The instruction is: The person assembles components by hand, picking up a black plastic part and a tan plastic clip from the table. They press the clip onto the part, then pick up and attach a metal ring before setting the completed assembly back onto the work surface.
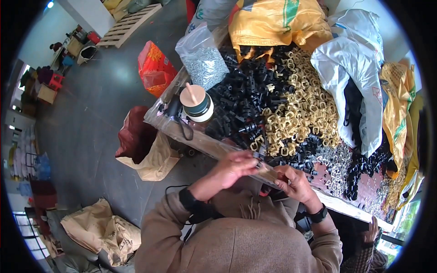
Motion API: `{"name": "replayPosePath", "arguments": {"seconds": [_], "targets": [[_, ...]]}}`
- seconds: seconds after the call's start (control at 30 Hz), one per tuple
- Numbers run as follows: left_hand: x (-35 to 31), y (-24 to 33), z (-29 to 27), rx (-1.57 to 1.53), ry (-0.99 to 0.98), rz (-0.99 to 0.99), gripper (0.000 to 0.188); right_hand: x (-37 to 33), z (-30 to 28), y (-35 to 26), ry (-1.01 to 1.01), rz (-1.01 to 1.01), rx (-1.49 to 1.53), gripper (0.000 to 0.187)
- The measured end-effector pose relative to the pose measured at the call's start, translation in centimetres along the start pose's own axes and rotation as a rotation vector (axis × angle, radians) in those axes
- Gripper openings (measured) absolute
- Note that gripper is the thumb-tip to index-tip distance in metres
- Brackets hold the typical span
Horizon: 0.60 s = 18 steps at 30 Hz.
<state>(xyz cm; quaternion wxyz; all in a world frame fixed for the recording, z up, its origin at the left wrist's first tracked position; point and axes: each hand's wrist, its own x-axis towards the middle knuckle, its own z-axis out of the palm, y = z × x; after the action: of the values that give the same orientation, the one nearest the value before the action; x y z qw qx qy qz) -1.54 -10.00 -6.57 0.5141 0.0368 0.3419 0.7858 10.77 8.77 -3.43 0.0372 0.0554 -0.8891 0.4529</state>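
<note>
- I'm seeing a small dark piece (258,155) sitting at the fingertips of the left hand (234,169), over the near edge of the table (207,145).
- Left fingers are lying extended and blurred; I'm not able to tell whether they're pinching the piece or only touching it.
- Right hand (296,184) is resting curled just beside, thumb and forefinger bending toward each other; I can't tell what it's pinching, if anything.
- Black plastic parts (248,95), tan rings (300,113) and silver metal bits (337,159) are lying loose in heaps: I'm judging plenty is remaining. I'm not making out any finished lot.
- Lidded cup (199,108), clear bag of metal pieces (207,68), yellow sack (282,27) and white sack (339,57) are bordering the heaps.
- Red bag (156,66) and open paper sack (158,161) are standing on the grey floor (100,123); wooden pallet (129,26) is lying farther back.
- Another person's hand (371,230) is showing lower right.
</note>
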Motion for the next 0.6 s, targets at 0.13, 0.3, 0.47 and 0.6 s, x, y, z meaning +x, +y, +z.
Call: {"name": "replayPosePath", "arguments": {"seconds": [0.13, 0.3, 0.47, 0.6], "targets": [[-3.1, 5.2, -4.6, 0.088, 0.267, 0.386, 0.014, 0.8, 1.2, 0.0, -0.032, 0.027, -0.066, 0.025], [-4.2, 7.9, -8.2, 0.078, 0.522, 0.595, 0.017, 0.6, 1.9, 0.8, -0.086, 0.034, -0.162, 0.026], [-3.0, 7.9, -8.7, 0.042, 0.541, 0.6, 0.017, 0.2, 1.4, 0.4, -0.112, 0.094, -0.215, 0.024], [-2.3, 7.7, -9.2, 0.012, 0.572, 0.603, 0.016, -0.7, 0.4, 0.6, -0.088, 0.12, -0.23, 0.022]]}}
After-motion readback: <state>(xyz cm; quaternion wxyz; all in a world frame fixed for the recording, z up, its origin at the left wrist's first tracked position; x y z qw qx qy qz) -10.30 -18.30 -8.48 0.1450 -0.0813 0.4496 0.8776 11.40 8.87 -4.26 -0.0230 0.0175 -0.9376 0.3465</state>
